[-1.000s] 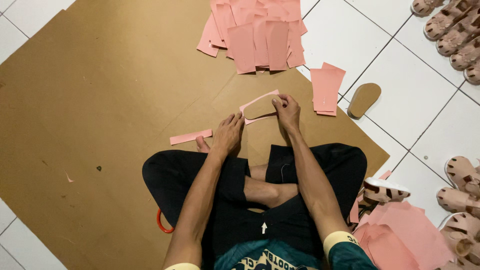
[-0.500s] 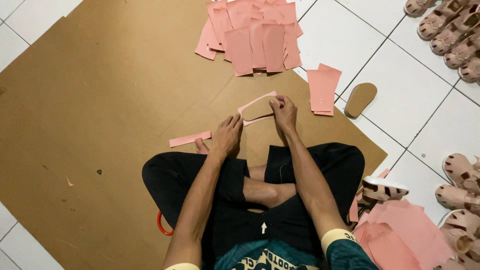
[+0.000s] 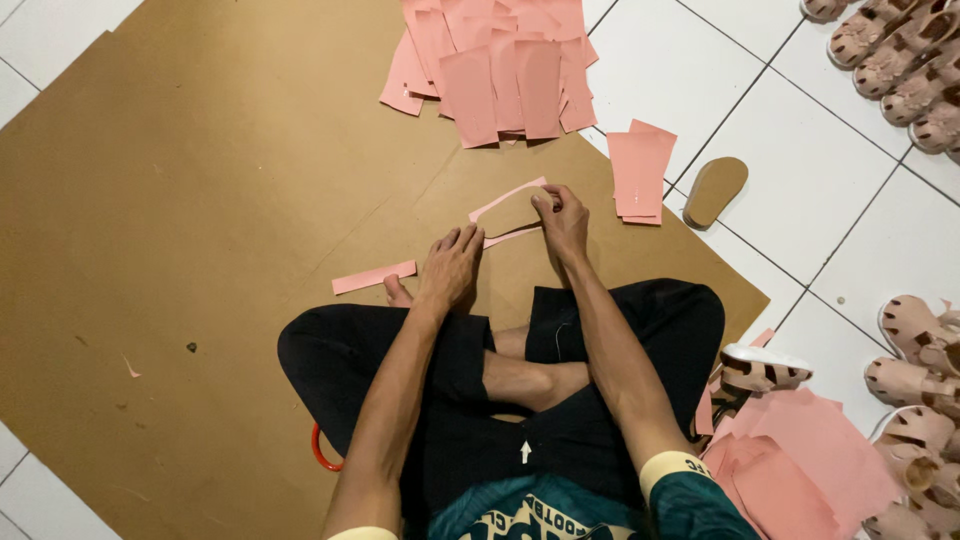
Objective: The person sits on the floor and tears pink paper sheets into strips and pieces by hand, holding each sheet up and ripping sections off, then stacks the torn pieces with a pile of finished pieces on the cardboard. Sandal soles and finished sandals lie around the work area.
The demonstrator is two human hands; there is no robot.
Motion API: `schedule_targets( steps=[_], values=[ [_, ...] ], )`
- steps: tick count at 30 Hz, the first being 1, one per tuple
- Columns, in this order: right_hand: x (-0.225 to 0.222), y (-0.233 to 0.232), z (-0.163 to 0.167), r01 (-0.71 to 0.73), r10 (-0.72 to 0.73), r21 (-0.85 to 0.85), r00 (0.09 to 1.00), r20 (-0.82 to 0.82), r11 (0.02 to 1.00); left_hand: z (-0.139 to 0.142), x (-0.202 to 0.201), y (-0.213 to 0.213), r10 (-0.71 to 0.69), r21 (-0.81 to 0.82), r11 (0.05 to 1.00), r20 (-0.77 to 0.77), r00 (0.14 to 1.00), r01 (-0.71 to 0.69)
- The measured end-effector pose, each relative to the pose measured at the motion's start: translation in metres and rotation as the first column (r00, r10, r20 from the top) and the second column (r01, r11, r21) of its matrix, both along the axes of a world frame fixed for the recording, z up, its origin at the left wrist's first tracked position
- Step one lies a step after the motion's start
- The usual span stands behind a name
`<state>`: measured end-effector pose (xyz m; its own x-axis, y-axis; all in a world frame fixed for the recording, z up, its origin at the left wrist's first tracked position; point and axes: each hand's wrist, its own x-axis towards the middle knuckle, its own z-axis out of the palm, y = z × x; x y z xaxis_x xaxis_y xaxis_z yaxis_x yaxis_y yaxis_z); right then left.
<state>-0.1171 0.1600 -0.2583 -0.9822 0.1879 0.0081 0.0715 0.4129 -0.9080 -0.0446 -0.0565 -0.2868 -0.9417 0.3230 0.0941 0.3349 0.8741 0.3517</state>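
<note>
While the person sits cross-legged on the brown cardboard sheet (image 3: 200,200), the right hand (image 3: 562,222) is closed in a pinch, thumb and fingertips gripping the far edge of a pink paper outline (image 3: 500,200) with a sole-shaped opening cut out of it. The left hand (image 3: 452,268) rests palm down on the near end of the same outline, fingers spread and relaxed; whether it grips the paper or only presses it flat is hard to tell from this angle. The outline lies on the cardboard directly in front of the crossed legs, between the two hands.

Just left of the left hand, a loose pink strip (image 3: 373,277) lies flat on the cardboard. Beyond the hands, a fanned pile of pink sheets (image 3: 500,70) covers the far edge of the cardboard. To the right of the right hand, a small stack of pink pieces (image 3: 640,172) overlaps the cardboard edge, with a tan sole (image 3: 716,190) beside it on the white tiled floor (image 3: 800,150). More pink sheets (image 3: 800,460) lie by the right knee, near several pale sandals (image 3: 915,360).
</note>
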Motion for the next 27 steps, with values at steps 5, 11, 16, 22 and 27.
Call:
schedule_targets(
  steps=[5,11,16,22,27],
  values=[
    [0.007,0.009,0.000,0.009,-0.007,0.023,0.997,-0.078,1.000,-0.001,-0.002,-0.001,-0.020,-0.053,0.998,0.023,1.000,0.021],
    [0.005,0.017,-0.009,0.054,-0.055,-0.090,0.998,-0.008,0.994,-0.003,0.001,-0.001,-0.024,-0.078,0.997,0.052,0.998,0.028],
    [0.003,0.017,-0.015,0.093,-0.092,-0.049,0.995,0.024,0.994,-0.014,-0.002,-0.002,-0.021,0.002,1.000,-0.008,1.000,0.021],
    [0.001,0.017,-0.014,0.091,-0.091,-0.028,0.996,0.001,0.995,-0.019,0.000,-0.002,-0.024,-0.016,1.000,-0.010,1.000,0.024],
    [0.001,0.015,-0.010,0.100,-0.100,0.002,0.991,0.085,0.995,-0.016,0.001,-0.004,-0.031,0.002,1.000,-0.002,1.000,0.031]
  ],
)
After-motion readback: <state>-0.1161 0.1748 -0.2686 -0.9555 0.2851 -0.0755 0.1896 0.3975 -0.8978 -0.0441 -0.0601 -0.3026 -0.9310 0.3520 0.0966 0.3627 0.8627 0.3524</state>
